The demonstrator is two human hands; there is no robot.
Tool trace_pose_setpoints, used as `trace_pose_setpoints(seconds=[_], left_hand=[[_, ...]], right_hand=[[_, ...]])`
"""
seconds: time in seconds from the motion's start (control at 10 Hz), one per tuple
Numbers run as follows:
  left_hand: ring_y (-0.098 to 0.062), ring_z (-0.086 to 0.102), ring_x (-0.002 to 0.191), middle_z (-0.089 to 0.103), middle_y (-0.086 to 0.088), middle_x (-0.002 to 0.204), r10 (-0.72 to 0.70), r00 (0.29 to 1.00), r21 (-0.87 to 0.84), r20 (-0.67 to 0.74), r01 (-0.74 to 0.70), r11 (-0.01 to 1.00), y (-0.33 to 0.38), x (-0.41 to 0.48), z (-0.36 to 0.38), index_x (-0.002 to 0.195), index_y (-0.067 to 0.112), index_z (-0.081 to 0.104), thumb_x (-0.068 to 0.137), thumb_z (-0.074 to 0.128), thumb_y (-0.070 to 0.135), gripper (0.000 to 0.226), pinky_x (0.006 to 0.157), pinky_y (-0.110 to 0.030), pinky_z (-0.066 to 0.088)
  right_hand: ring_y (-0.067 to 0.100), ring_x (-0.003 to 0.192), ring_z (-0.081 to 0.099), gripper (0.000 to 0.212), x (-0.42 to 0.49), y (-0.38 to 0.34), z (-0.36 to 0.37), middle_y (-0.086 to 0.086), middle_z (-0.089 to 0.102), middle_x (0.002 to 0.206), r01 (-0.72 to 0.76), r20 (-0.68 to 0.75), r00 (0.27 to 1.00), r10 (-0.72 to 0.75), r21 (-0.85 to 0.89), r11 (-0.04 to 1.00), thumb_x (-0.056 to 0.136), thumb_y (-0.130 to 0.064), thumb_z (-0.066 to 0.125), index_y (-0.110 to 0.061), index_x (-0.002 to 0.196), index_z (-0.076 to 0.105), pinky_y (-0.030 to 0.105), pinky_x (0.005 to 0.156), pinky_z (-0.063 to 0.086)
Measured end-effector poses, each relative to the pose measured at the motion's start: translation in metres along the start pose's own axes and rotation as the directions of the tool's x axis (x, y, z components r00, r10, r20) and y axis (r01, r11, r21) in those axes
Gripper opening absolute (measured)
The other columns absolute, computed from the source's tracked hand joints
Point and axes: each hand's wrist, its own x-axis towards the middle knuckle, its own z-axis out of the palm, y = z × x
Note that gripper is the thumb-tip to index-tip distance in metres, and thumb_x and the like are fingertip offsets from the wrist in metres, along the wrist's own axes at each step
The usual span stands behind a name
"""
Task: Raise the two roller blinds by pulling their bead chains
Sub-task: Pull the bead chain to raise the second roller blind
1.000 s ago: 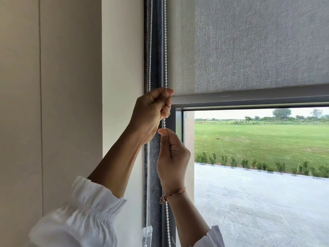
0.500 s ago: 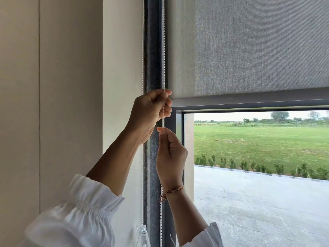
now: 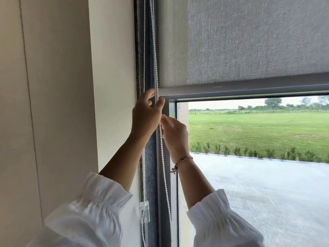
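A grey fabric roller blind [image 3: 249, 41] covers the upper window, its bottom bar [image 3: 249, 87] level with my hands. A white bead chain [image 3: 164, 175] hangs along the window's left frame. My left hand [image 3: 145, 115] pinches this chain just beside the bar's left end. Right below it, my right hand [image 3: 175, 134], with a braided bracelet on the wrist, grips the same strand. A second chain strand [image 3: 144, 50] runs down further left into a clear clip [image 3: 144, 212] on the wall.
A cream wall [image 3: 53, 104] fills the left side. The dark window frame [image 3: 151, 175] stands behind the chains. Through the glass I see a paved terrace [image 3: 267, 184] and a green lawn. White sleeves cover both forearms at the bottom.
My left hand has loosened from a closed fist to a finger pinch on the chain. My right hand has come up close under it. The view has shifted, showing the clip.
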Motion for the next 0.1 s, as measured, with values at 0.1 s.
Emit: trace_pose_setpoints(seconds=[0.1], left_hand=[[-0.025,0.047,0.124,0.052,-0.011,0.134,0.131,0.982,0.167,-0.139,-0.107,0.98,0.0116,-0.0299,0.0172,0.126,0.01,0.049,0.088,0.054,0.02,0.039,0.104,-0.032,0.033]], right_hand=[[0.015,0.059,0.046,0.034,-0.012,-0.0087,-0.0329,-0.005,0.052,0.055,-0.023,0.044,0.999,0.029,-0.137,0.99,0.089,-0.029,0.049,-0.021,0.056,0.052,0.029,0.055,0.034]])
